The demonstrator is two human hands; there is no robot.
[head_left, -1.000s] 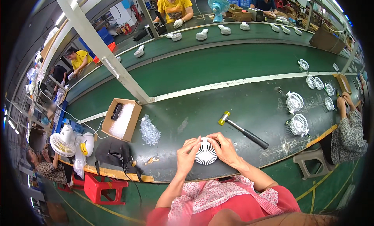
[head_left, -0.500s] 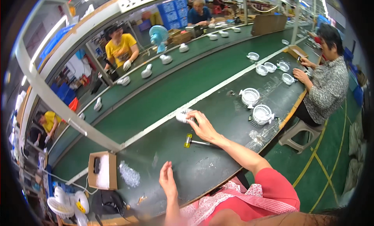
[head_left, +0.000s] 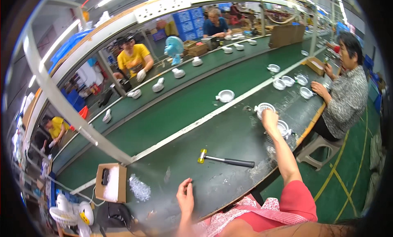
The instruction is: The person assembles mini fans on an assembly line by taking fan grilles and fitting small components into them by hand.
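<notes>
My right hand point(head_left: 269, 121) reaches over the bench to the farther of two round white slatted fan housings point(head_left: 264, 109). Its fingers are bunched at that housing's near rim; the fingertips are partly hidden. Beside my wrist, the nearer white housing point(head_left: 283, 128) is partly covered by my hand and forearm. My left hand point(head_left: 185, 196) hovers by the bench's near edge, empty, with fingers loosely bent and apart. Between the hands lies a hammer point(head_left: 229, 160) with yellow faces and a black grip. Another white housing point(head_left: 225, 96) sits on the green conveyor belt point(head_left: 184, 116) beyond the pale rail.
A cardboard box point(head_left: 122, 184) and a heap of small clear pieces point(head_left: 139, 188) are at left. A metal post point(head_left: 82, 122) rises near the box. On the right a seated co-worker point(head_left: 346, 87) handles parts beside several white housings point(head_left: 287, 80). White fan parts point(head_left: 178, 73) line the far ledge.
My right hand has let go of a white housing near the rail and moved right to the housings on the bench. The released housing is now on the belt. My left hand stays low.
</notes>
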